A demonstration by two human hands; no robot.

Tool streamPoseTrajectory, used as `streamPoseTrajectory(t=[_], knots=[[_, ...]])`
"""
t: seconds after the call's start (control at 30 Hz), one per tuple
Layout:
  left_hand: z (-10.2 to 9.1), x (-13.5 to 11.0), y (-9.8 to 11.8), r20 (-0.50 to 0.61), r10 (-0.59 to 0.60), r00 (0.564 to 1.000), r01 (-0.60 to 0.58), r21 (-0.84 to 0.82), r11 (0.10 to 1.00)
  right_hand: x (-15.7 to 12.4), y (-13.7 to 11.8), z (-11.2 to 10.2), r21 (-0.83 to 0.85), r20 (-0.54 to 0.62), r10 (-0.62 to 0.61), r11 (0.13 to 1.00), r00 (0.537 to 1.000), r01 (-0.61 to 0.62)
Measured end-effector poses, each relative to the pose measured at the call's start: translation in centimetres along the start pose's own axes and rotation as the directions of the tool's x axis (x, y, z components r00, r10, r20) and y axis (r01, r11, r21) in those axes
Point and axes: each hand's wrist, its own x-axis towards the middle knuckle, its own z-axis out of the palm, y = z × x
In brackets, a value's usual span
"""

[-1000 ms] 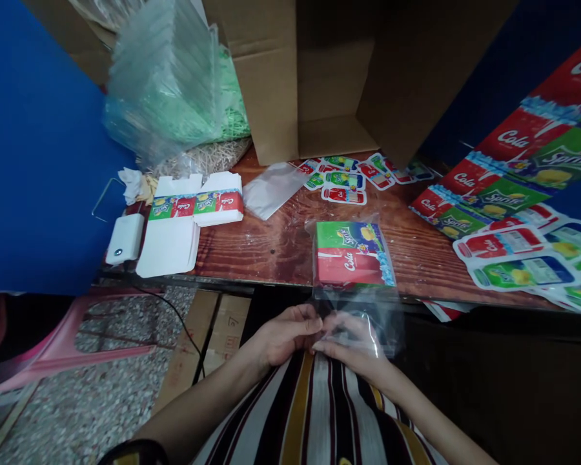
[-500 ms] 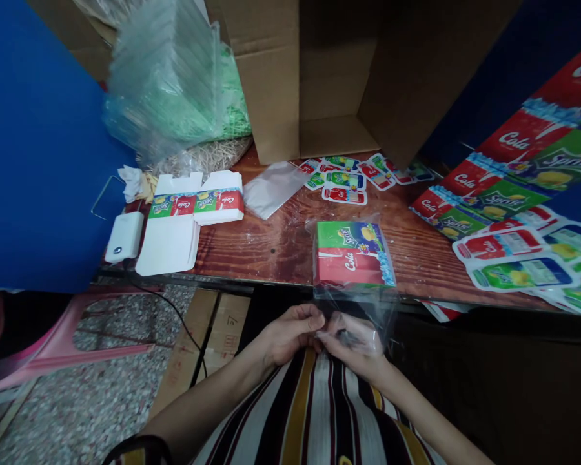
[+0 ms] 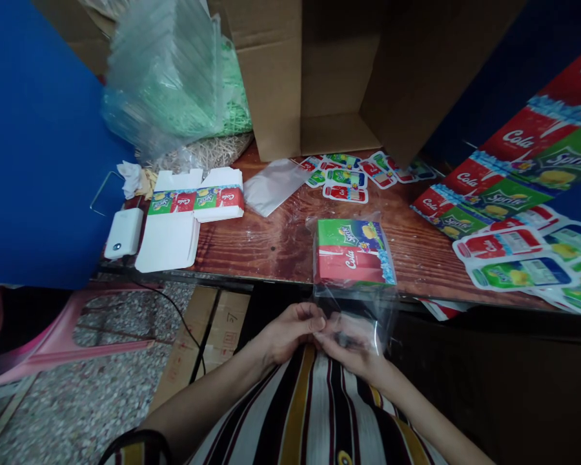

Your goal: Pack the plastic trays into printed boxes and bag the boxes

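Low in the middle of the frame the person's two hands meet over the lap, just below the near edge of the bench (image 3: pixel 271 245). Between them is the loose end of a clear bag (image 3: pixel 368 303). The left hand (image 3: pixel 290 330) has its fingers curled in, with thumb and fingertips pinched shut on the film at the bag's left corner. The right hand (image 3: pixel 356 349) lies partly under the film and shows through it. It looks closed on the same loose end, though the glare hides exactly how its fingers sit.

The bag runs straight up the frame from the grip, its long axis pointing away from the person's body. Its far end rests on the bench, and inside that end lies a printed box (image 3: pixel 352 253), green half farther up and red half nearer the hands, right at the bench edge. The box sits above and slightly right of where the fingertips meet, so the right hand is a little nearer to it. Neither hand touches the box, only the film.

Further up the frame lie scattered printed labels (image 3: pixel 343 175) and an open cardboard carton (image 3: pixel 271 84), and to the left a flat box blank (image 3: pixel 184 213).
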Motion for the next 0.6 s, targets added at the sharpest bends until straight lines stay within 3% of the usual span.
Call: streamPoseTrajectory(t=[0.2,0.27,0.33,0.37,0.43,0.47,0.53,0.6], knots=[[-0.1,0.1,-0.4,0.035,0.031,0.999,-0.030,-0.038,0.999,-1.7,1.5,-0.6,-0.147,0.003,0.000,0.989,1.000,0.000],[-0.3,0.1,-0.4,0.036,0.027,0.999,-0.027,-0.021,0.999,-3.5,3.4,-1.9,-0.175,-0.004,0.103,0.979,0.995,-0.102],[-0.6,0.1,-0.4,0.013,0.013,1.000,-0.014,0.004,1.000,-6.0,6.2,-3.9,-0.160,-0.121,0.253,0.949,0.960,-0.271],[-0.9,0.2,-0.4,-0.008,-0.003,1.000,0.003,0.023,1.000,-7.5,7.8,-5.1,-0.143,-0.196,0.372,0.904,0.907,-0.402],[-1.4,0.5,-0.5,-0.045,-0.046,0.998,0.049,0.061,0.997,-10.6,10.7,-7.5,-0.095,-0.450,0.549,0.754,0.704,-0.649],[-1.7,0.6,-0.6,-0.058,-0.065,0.996,0.069,0.075,0.995,-12.2,12.0,-8.5,-0.099,-0.493,0.576,0.707,0.652,-0.700],[-2.1,1.0,-0.7,-0.066,-0.085,0.994,0.091,0.096,0.991,-15.1,13.6,-10.0,-0.133,-0.511,0.617,0.632,0.599,-0.764],[-2.3,1.2,-0.7,-0.047,-0.091,0.995,0.096,0.122,0.988,-17.2,14.2,-10.4,-0.196,-0.482,0.656,0.566,0.581,-0.801]])
